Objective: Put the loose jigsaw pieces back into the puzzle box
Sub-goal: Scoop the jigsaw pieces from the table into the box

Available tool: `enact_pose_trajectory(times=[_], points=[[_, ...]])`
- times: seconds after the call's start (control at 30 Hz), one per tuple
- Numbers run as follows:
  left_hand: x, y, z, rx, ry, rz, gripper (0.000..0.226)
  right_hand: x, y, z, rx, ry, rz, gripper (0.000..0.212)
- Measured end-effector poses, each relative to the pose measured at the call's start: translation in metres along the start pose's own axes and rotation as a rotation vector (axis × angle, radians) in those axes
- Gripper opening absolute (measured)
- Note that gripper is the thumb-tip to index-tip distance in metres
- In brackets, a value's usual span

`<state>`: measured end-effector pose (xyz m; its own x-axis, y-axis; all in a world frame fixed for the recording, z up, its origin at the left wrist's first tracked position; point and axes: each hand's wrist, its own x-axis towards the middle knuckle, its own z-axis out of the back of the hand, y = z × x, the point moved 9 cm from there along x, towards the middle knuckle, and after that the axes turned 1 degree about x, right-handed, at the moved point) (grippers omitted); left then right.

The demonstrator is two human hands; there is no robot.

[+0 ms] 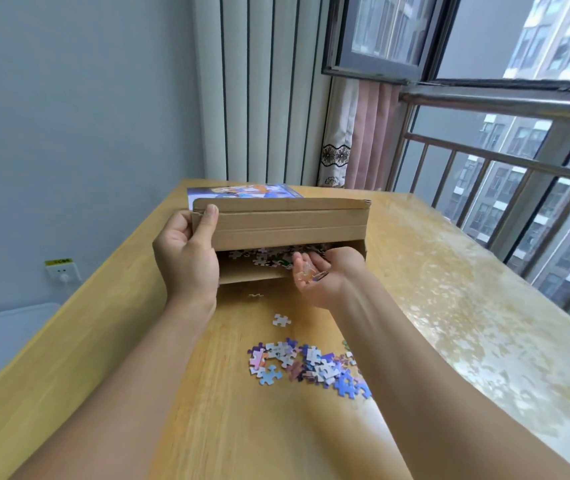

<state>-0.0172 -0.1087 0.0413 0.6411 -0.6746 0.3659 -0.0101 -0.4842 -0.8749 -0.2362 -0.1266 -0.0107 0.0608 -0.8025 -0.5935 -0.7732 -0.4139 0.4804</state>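
— Loose jigsaw pieces nearest, before the puzzle box?
— Yes, on the worktop. Box lies crosswise, mouth toward us. Left hand grip holds its flap; right hand cups pieces at the mouth.

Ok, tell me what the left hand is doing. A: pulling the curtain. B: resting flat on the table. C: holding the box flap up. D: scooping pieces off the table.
C: the left hand grips the left end of the cardboard box's raised flap.
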Motion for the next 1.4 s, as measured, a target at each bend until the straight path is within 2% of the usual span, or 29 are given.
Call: enact_pose_trajectory(times=[0.13,0.23,0.33,0.43,0.67,0.8,0.9,0.97,1.03,1.13,1.3,1.4], points=[[-0.002,0.000,0.001,0.018,-0.005,0.005,0.039,0.002,0.012,-0.009,0.104,0.072,0.053,0.050],[-0.001,0.000,0.000,0.004,0.006,-0.007,0.041,-0.002,0.025,-0.028,0.250,0.226,0.114,0.064],[0.001,-0.002,0.000,-0.002,0.004,-0.012,0.043,-0.006,0.029,-0.045,0.296,0.394,0.135,0.084],[0.001,-0.003,0.002,-0.005,0.002,-0.002,0.040,-0.002,0.023,-0.049,0.298,0.466,0.141,0.092],[0.003,-0.002,0.003,-0.004,-0.005,0.005,0.046,0.014,0.031,-0.025,0.096,0.258,0.384,0.074],[0.002,-0.003,0.003,-0.012,-0.005,0.006,0.045,0.020,0.040,-0.016,0.262,0.233,0.319,0.052],[0.000,-0.003,0.003,-0.006,-0.006,0.013,0.037,0.024,0.037,-0.015,0.327,0.228,0.198,0.046],[0.000,-0.003,0.003,-0.011,-0.003,0.012,0.039,0.027,0.035,-0.014,0.263,0.203,0.183,0.047],[0.001,-0.002,0.003,-0.017,-0.001,0.009,0.042,0.032,0.039,-0.015,0.132,0.203,0.249,0.046],[0.002,-0.003,0.002,-0.024,0.005,0.010,0.046,0.030,0.046,-0.017,-0.313,0.193,0.401,0.031],[0.000,-0.004,0.002,-0.008,0.005,0.011,0.041,0.025,0.063,-0.008,-0.792,0.104,0.636,0.021],[-0.001,-0.007,0.002,-0.006,0.002,0.017,0.035,0.023,0.069,-0.008,-0.911,0.146,0.701,0.033]])
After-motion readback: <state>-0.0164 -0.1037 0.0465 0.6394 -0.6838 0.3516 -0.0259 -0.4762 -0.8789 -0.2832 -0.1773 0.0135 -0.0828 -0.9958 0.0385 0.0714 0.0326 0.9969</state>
